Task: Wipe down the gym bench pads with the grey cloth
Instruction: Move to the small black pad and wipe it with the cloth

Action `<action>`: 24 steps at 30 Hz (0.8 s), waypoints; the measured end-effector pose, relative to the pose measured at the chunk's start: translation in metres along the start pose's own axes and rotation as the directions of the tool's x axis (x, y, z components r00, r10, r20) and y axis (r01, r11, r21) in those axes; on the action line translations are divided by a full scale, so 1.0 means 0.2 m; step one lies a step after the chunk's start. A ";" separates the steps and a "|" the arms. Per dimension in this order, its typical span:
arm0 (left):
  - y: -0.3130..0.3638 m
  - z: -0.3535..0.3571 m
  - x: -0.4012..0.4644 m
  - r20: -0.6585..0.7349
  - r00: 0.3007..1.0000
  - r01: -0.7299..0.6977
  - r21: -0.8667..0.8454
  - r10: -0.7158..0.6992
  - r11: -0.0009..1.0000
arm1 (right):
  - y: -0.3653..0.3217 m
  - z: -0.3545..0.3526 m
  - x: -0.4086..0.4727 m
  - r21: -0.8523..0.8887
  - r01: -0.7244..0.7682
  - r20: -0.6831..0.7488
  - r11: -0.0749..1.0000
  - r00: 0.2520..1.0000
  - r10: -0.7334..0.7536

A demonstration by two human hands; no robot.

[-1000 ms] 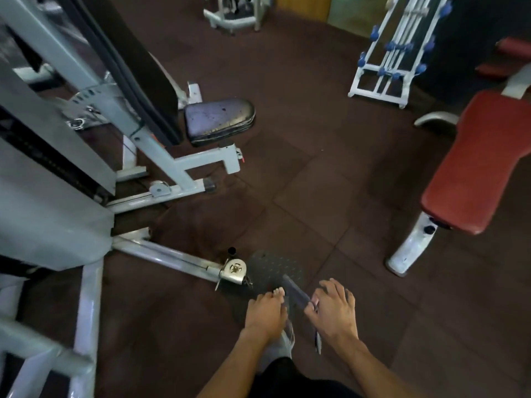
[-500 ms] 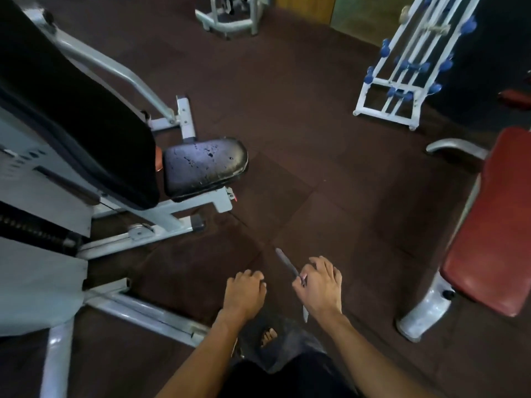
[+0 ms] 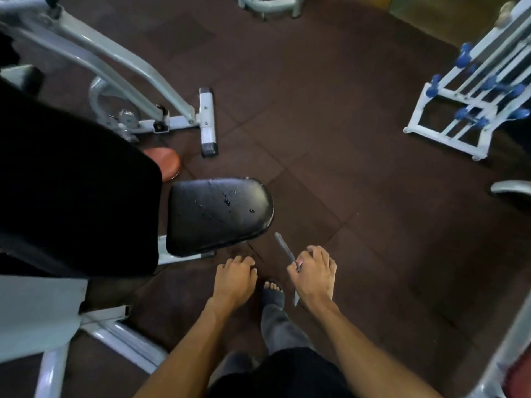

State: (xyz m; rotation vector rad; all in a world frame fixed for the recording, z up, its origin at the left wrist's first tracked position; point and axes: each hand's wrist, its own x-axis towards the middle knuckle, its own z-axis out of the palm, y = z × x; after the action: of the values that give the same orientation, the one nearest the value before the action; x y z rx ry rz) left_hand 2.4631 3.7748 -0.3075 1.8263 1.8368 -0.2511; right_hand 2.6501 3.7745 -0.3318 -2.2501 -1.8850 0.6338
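Droplet-speckled black seat pad [image 3: 219, 215] nearer now, grey cloth [image 3: 284, 249] edge-on in right grip [image 3: 314, 275]

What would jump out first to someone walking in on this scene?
The black seat pad at centre left, beaded with droplets. Just below it, the right hand pinches a thin grey cloth edge-on, the left hand curled beside it. A white rack with blue dumbbells stands upper right.
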 end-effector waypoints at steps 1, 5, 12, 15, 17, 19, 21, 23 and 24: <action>-0.01 -0.04 0.08 -0.004 1.000 0.001 0.007 -0.001 1.000 | -0.03 -0.01 0.10 -0.002 -0.007 0.002 1.000 1.000 0.007; -0.06 -0.20 0.33 -0.033 0.999 0.022 -0.007 -0.022 1.000 | -0.13 -0.06 0.41 0.007 -0.003 -0.054 1.000 0.999 0.004; -0.29 -0.31 0.56 -0.085 0.994 0.059 -0.075 -0.065 0.995 | -0.50 0.10 0.69 -0.063 0.172 -0.070 0.983 0.982 -0.176; -0.44 -0.28 0.60 -0.106 0.992 0.062 -0.100 -0.073 0.993 | -0.67 0.31 0.71 -0.083 0.255 0.022 0.963 0.967 -0.254; -0.56 -0.23 0.63 -0.104 0.992 0.059 -0.130 -0.073 0.990 | -0.75 0.49 0.70 -0.058 0.263 0.128 0.963 0.959 -0.254; -0.69 -0.16 0.66 -0.115 0.992 0.040 -0.131 -0.056 0.991 | -0.76 0.63 0.66 -0.032 0.242 0.191 0.970 0.954 -0.231; -0.78 -0.10 0.69 -0.175 0.984 0.000 -0.130 -0.023 0.991 | -0.74 0.72 0.64 -0.056 0.252 0.141 0.966 0.960 -0.242; -0.84 -0.05 0.73 -0.252 0.968 -0.029 -0.154 -0.011 0.988 | -0.71 0.75 0.63 -0.071 0.238 0.065 0.969 0.970 -0.234; -0.86 -0.03 0.75 -0.291 0.957 -0.039 -0.170 -0.013 0.985 | -0.69 0.75 0.64 -0.087 0.207 0.024 0.974 0.978 -0.205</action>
State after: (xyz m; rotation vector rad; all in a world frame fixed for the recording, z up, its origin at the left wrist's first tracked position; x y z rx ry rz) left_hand 2.3037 3.8957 -0.4159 1.8271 1.9701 0.1903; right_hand 2.4819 3.9025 -0.4449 -2.0653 -2.1577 0.5461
